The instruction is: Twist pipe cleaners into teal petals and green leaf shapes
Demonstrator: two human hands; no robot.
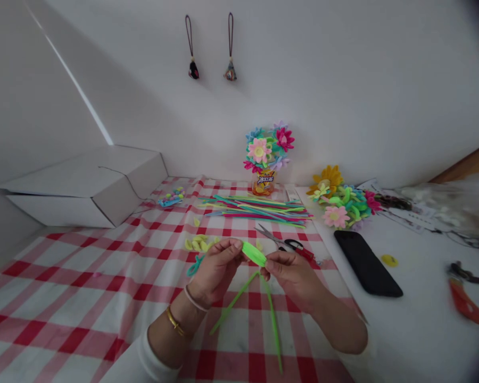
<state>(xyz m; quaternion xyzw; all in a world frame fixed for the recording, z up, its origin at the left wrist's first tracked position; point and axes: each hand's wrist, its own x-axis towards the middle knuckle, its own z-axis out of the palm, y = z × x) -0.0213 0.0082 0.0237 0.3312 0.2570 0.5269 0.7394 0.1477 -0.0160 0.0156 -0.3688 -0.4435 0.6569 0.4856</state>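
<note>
A bright green pipe cleaner piece (254,254), folded into a flat leaf-like loop, is stretched between my two hands above the checked cloth. My left hand (219,266) pinches its left end, and my right hand (289,274) pinches the right end. Below them, a bent green pipe cleaner (272,319) spreads in an upside-down V; whether it joins the held piece I cannot tell. Beside my left hand are a teal loop (195,266) and several pale yellow petal-shaped pieces (198,243). Scissors (277,238) with dark handles lie just beyond my right hand.
Loose coloured pipe cleaners (259,210) lie in a bundle ahead, before a jar (263,183) of fuzzy flowers. A white box (83,183) stands left. On the right are more fuzzy flowers (343,202), a black phone (367,263) and red-handled pliers (466,298).
</note>
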